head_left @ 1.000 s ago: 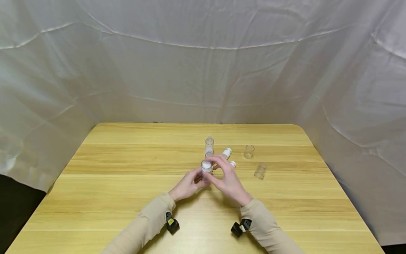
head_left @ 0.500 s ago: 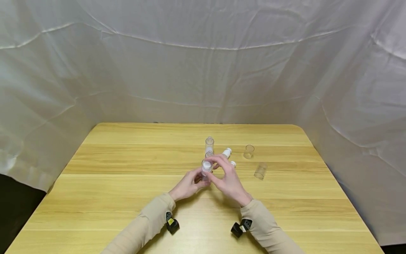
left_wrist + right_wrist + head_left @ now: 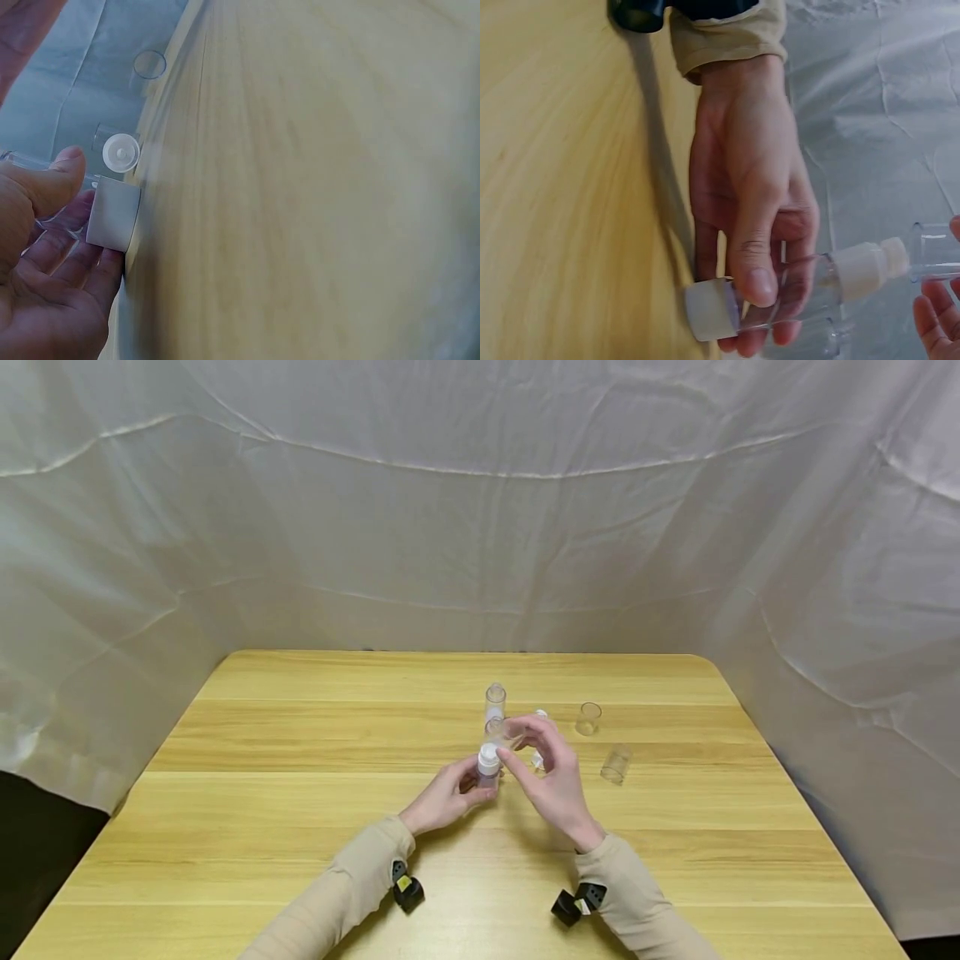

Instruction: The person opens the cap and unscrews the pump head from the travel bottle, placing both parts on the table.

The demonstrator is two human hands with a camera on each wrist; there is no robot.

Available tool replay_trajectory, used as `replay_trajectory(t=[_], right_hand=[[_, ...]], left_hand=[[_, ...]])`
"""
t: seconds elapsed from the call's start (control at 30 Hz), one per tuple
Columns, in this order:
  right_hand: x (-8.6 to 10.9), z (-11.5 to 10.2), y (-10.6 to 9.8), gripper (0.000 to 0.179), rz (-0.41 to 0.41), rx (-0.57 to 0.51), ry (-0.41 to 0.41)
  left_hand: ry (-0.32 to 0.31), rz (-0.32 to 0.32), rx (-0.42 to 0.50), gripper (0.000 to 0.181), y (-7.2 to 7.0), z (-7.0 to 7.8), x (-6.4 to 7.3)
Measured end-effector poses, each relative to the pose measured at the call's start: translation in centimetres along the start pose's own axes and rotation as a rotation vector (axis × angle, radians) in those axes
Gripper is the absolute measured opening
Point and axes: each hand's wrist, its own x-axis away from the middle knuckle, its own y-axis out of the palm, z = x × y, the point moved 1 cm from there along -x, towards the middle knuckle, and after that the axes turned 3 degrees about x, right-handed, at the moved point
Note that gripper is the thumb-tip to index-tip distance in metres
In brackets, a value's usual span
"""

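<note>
My left hand [image 3: 442, 797] grips a small clear pump bottle [image 3: 488, 774] with a white collar and top, held upright over the table. A white base [image 3: 709, 310] caps its lower end in the right wrist view. Just to the right of the bottle's top, my right hand [image 3: 551, 777] pinches a clear cylindrical cap [image 3: 934, 253], apart from the bottle. In the left wrist view, my left thumb and fingers [image 3: 64, 277] close round the clear body, and the white base [image 3: 113, 214] faces the camera.
Behind the hands stand clear bottles, one [image 3: 495, 702] farther back. White pump pieces [image 3: 540, 715] lie partly hidden behind my right hand. Two more clear caps [image 3: 588, 718] are to the right, one upright and one on its side. A pale curtain [image 3: 480, 543] surrounds the wooden table [image 3: 300, 743].
My right hand has moved right and away from the bottle with the clear cap, uncovering the white top. My left hand stays in place with the bottle.
</note>
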Motion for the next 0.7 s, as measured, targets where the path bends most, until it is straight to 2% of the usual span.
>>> replay_trajectory(t=[0.1,0.3,0.5,0.7], right_hand=[[-0.1,-0.2,-0.7,0.043,0.033,-0.033,0.005],[0.0,0.3,-2.5,0.04,0.084,-0.022,0.029],[0.3,0.9,-4.4,0.037,0.108,0.042,0.116],[0.8,1.6,-5.7,0.038,0.082,0.119,0.211]], left_hand=[[0.009,-0.001,0.001,0.043,0.0,0.1,0.0],[0.008,-0.003,0.015,0.043,0.0,0.1,0.0],[-0.005,-0.003,0.018,0.045,0.1,0.2,0.0],[-0.003,-0.005,0.017,0.046,0.1,0.2,0.0]])
